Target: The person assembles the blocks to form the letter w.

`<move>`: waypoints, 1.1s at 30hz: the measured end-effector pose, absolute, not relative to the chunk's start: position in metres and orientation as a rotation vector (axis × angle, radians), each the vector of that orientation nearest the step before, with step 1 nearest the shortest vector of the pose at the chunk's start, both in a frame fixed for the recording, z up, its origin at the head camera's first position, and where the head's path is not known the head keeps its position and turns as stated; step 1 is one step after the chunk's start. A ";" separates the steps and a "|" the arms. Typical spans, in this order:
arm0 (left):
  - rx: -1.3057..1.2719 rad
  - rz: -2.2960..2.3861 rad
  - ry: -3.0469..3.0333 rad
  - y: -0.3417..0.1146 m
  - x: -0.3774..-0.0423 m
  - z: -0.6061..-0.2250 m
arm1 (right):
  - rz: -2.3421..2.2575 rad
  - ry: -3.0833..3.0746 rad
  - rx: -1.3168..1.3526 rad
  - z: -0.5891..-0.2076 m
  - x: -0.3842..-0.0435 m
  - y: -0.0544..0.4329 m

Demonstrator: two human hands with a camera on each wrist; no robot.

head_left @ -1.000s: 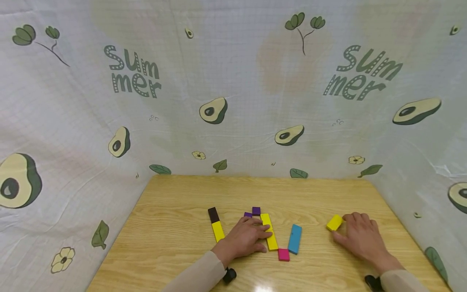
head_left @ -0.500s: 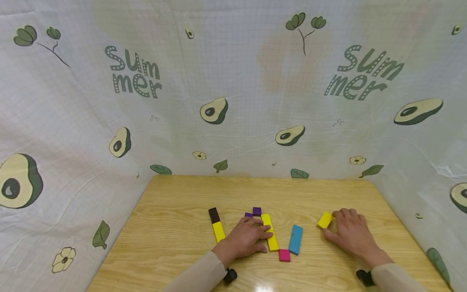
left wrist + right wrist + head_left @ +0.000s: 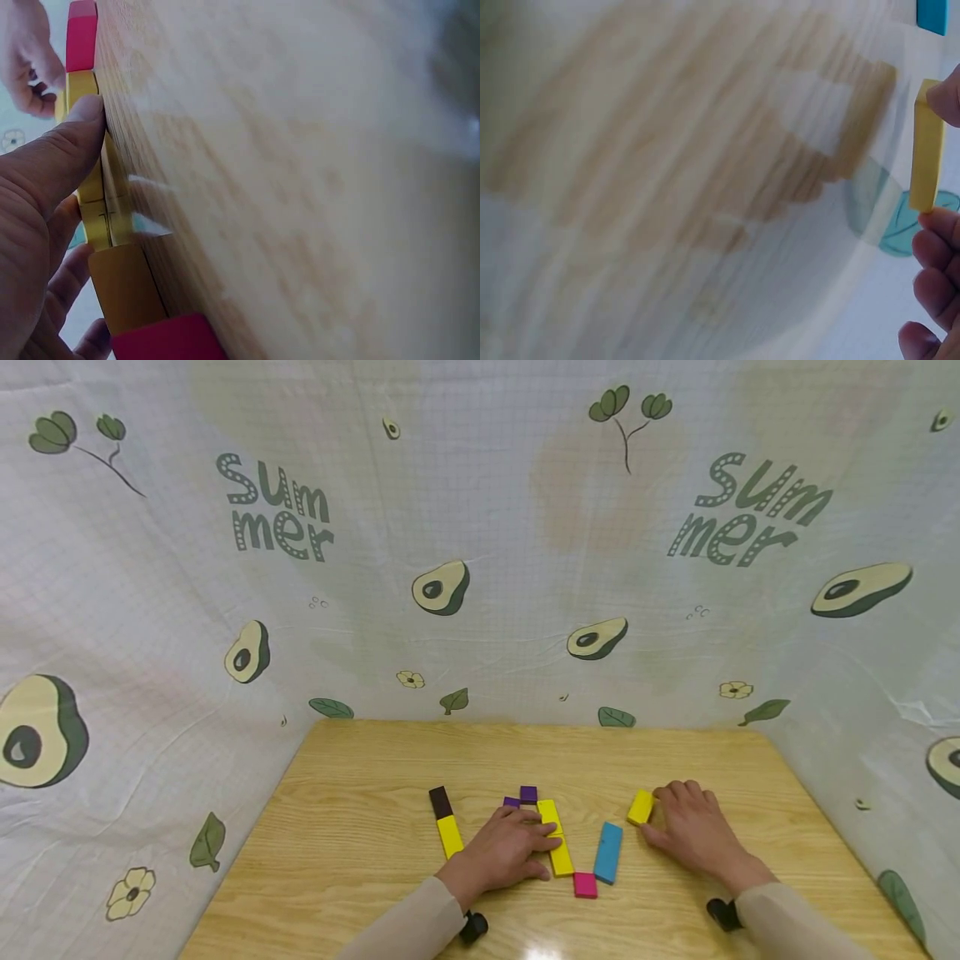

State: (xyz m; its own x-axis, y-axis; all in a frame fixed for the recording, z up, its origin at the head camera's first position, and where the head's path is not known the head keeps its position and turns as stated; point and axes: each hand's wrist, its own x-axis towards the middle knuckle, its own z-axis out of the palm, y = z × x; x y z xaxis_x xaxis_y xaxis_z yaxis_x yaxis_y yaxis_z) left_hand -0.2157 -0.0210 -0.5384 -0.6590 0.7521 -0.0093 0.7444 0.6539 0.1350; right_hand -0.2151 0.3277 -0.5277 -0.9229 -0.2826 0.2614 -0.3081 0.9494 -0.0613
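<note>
My left hand (image 3: 537, 848) lies flat on the wooden table (image 3: 360, 827), fingers resting on a line of two yellow blocks (image 3: 558, 857). In the left wrist view the thumb (image 3: 69, 147) presses the side of these yellow blocks (image 3: 96, 196). My right hand (image 3: 658, 818) pinches a small yellow block (image 3: 641, 807) between thumb and fingers, just right of a blue block (image 3: 608, 852). The right wrist view shows that small yellow block (image 3: 928, 146) gripped at both ends. A pink block (image 3: 585, 885) lies at the near ends of the yellow and blue blocks.
Two purple blocks (image 3: 528, 794) lie just beyond my left hand. A dark brown block (image 3: 439, 802) and a yellow block (image 3: 450, 836) form a line to its left. Avocado-print cloth walls (image 3: 480, 568) enclose the table on three sides.
My right hand has slid left across the table with the small yellow block, ending close to the blue block. My left hand has stayed on the yellow blocks.
</note>
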 end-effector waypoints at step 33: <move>1.268 0.186 2.799 -0.022 -0.213 -0.535 | 0.251 -2.897 0.544 -0.533 -0.233 0.308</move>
